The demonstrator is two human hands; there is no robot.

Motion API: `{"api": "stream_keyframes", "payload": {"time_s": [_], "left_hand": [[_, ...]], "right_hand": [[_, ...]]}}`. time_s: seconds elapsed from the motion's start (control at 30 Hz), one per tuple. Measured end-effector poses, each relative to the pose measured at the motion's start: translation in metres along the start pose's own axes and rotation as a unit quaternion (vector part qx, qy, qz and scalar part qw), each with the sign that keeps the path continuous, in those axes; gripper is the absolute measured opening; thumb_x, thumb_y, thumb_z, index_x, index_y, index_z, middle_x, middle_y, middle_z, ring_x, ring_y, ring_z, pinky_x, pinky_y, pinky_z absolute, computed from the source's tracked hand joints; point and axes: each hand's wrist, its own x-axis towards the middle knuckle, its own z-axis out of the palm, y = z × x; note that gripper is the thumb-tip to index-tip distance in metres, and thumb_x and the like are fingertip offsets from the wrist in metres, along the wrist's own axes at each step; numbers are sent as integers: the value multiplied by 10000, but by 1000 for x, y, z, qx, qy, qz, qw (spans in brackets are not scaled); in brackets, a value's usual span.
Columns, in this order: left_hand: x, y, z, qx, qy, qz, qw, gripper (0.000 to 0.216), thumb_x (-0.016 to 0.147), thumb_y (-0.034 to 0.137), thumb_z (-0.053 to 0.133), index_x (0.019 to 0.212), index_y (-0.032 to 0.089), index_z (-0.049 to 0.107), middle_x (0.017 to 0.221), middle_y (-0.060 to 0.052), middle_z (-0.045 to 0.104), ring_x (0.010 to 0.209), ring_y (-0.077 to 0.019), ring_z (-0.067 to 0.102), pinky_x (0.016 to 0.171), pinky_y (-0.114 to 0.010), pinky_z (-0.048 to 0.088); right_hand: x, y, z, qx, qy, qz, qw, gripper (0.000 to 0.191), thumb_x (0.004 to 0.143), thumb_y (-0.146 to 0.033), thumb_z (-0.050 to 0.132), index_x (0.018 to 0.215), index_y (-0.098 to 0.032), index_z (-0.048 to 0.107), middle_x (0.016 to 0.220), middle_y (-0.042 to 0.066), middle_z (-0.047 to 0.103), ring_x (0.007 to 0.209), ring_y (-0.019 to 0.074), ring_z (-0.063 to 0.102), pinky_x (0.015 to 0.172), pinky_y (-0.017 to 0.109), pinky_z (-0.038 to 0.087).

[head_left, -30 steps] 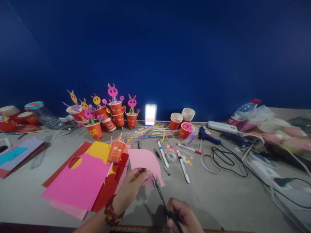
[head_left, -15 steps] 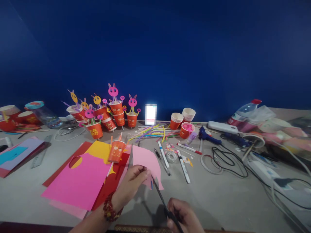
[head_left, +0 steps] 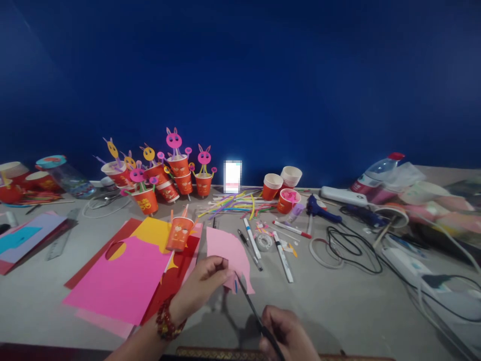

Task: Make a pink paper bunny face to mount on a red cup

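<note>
Between thumb and fingers, my left hand (head_left: pixel 210 278) pinches a piece of light pink paper (head_left: pixel 229 248) with a curved outer edge. A small blue mark shows near its lower edge. My right hand (head_left: pixel 283 331) is closed around the dark handles of a pair of scissors (head_left: pixel 251 307). The blades reach up and left to the paper's lower edge, close to my left fingertips. How far the blades are parted I cannot tell. Left of the paper, a red paper cup (head_left: pixel 181 233) with straws stands on coloured sheets, among them a bright pink sheet (head_left: pixel 120 286).
Decorated cups with rabbit faces (head_left: pixel 174 140) stand along the blue wall. Pipe cleaners (head_left: pixel 229 204) lie at the back middle. Markers (head_left: pixel 283 256) and a tape roll (head_left: pixel 264 241) lie right of the paper. Farther right are a blue glue gun (head_left: pixel 321 209), cables and a power strip (head_left: pixel 409 268).
The pink paper has tilted slightly, and its top corner sits a little lower. Both hands keep nearly the same place, with the scissors still at the paper's edge.
</note>
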Motion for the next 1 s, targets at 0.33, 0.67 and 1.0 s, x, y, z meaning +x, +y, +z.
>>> {"api": "stream_keyframes", "payload": {"time_s": [0.33, 0.67, 1.0], "left_hand": [[-10, -2, -2, 24, -46, 53, 997, 252, 852, 340, 600, 674, 179, 525, 697, -15, 584, 678, -147, 569, 671, -256, 439], [-9, -7, -1, -7, -62, 58, 996, 243, 870, 343, 598, 704, 178, 533, 731, -18, 612, 707, -163, 612, 710, -279, 451], [-7, -3, -1, -18, -44, 58, 997, 238, 855, 327, 628, 691, 175, 547, 720, -6, 594, 691, -155, 623, 689, -266, 452]], "right_hand": [[-5, -8, 6, 111, -58, 7, 992, 663, 603, -839, 610, 725, -219, 410, 573, -64, 439, 512, 95, 401, 509, 214, 325], [-5, -14, 0, 126, -84, -10, 988, 645, 622, -815, 631, 678, -213, 403, 541, -79, 388, 446, 70, 395, 446, 184, 313], [-8, -6, -2, 127, -77, 19, 989, 667, 572, -819, 664, 648, -214, 392, 488, -82, 416, 401, 61, 410, 409, 168, 259]]}}
